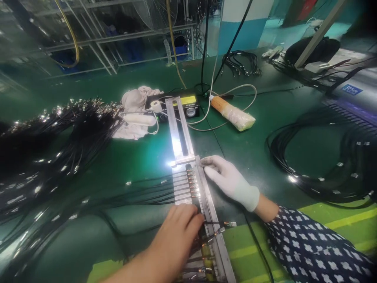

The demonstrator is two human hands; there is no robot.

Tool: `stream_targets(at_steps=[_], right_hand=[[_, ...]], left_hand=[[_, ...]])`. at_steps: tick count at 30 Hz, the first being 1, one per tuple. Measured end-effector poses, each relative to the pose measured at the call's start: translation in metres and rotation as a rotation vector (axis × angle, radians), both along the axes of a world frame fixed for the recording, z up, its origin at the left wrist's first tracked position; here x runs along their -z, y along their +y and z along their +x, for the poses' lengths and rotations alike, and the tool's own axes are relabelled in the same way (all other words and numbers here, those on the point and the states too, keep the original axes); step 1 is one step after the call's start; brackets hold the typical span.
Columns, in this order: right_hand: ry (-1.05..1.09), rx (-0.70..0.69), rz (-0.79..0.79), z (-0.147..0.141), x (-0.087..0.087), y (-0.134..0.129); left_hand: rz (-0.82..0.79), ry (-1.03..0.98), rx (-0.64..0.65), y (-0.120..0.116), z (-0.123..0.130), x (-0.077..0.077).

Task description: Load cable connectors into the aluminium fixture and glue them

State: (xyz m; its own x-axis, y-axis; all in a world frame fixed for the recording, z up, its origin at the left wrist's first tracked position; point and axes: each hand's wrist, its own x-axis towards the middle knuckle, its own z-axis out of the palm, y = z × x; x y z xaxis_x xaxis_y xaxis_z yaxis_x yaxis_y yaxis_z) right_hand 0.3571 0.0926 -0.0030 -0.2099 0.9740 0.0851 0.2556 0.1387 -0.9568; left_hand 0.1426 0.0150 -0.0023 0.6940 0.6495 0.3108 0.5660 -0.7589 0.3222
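Note:
A long metal fixture point(210, 204) runs from the bottom centre up the green table, with a slotted metal plate point(172, 129) at its far end. Several black cables point(159, 195) lie side by side across it, their small connector ends point(193, 182) in a row. My bare left hand point(180, 232) rests over the fixture just below that row, its fingers closed; whatever is beneath them is hidden. In a white glove, my right hand point(226, 177) has its fingertips pinched at the fixture's right edge, near the plate's lower end. What it pinches is too small to tell. A bright light shines beside the plate.
A large heap of black cables point(85, 129) covers the left side. Beyond the fixture are a black box with a gauge point(188, 104), a white cloth point(134, 131) and a wrapped orange-handled object point(232, 112). Coiled cables point(282, 157) lie at right, beside a silver machine point(359, 92).

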Motion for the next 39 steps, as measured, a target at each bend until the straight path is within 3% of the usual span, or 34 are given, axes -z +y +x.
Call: stream_targets(at_steps=[3,6,10,14,20,24,29,39], right_hand=[[-0.012,0.004,0.006,0.000,-0.002,0.000],[-0.038,0.007,-0.010,0.000,-0.004,0.001],[-0.089,0.009,-0.020,0.000,-0.004,0.002],[-0.091,0.011,-0.003,-0.001,-0.004,0.002],[-0.077,0.007,-0.006,-0.001,-0.005,0.002],[-0.053,0.008,-0.019,-0.001,-0.005,0.002],[-0.073,-0.004,-0.008,0.000,-0.007,0.002],[-0.072,-0.012,-0.007,0.000,-0.008,0.002]], left_hand=[[-0.188,-0.172,-0.017,0.005,-0.004,0.003],[-0.291,-0.243,-0.007,0.011,-0.028,-0.002],[-0.275,-0.163,-0.020,0.022,-0.061,-0.005],[-0.295,-0.036,0.037,0.028,-0.075,-0.001],[-0.270,0.090,0.045,0.034,-0.083,-0.001],[-0.218,0.094,0.051,0.037,-0.083,-0.006],[-0.265,0.100,0.081,0.038,-0.080,-0.010],[-0.213,0.094,0.075,0.039,-0.076,-0.001]])
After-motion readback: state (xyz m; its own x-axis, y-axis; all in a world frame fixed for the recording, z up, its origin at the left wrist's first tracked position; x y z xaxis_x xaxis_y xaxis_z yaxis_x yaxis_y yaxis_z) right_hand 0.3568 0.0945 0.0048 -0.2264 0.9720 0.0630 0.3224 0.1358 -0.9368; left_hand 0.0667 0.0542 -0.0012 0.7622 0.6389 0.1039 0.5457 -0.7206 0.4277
